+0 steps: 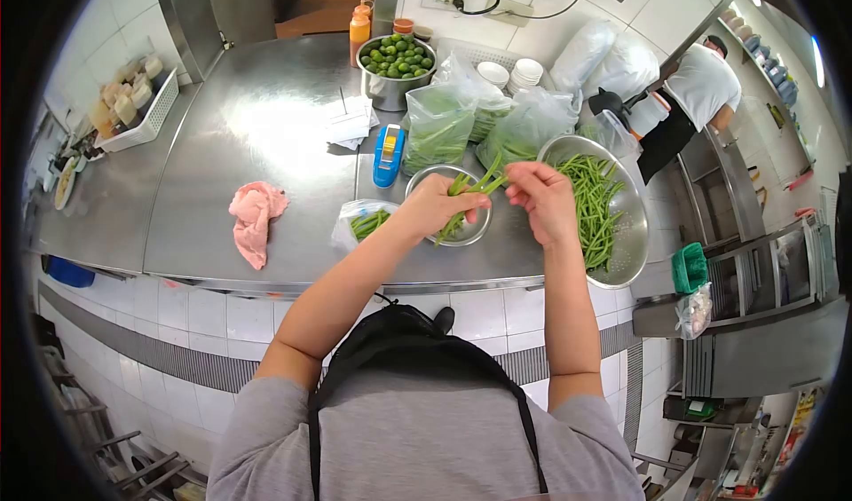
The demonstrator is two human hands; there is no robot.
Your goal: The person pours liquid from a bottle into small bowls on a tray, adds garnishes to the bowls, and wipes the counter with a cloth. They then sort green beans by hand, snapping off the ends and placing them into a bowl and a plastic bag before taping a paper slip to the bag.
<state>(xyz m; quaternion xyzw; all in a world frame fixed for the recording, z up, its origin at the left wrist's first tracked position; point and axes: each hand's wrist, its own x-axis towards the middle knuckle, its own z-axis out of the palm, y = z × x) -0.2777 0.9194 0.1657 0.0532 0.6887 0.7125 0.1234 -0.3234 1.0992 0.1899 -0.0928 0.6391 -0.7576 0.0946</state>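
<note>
As the left hand [441, 205] closes its fingers around a small bunch of green beans [481, 185] over a small metal bowl [486, 223], the right hand [545, 201] hovers at the bunch's tips, fingers curled; whether they pinch a bean cannot be told. To the bowl's right on the steel counter [324, 186], a colander [634, 257] holds more loose beans [593, 208]; to its left lies a partly filled plastic bag [366, 222]. The slender pods look light and firm, likely to snap if bent sharply and best held mid-length, in a loose grip, with their ends exposed.
</note>
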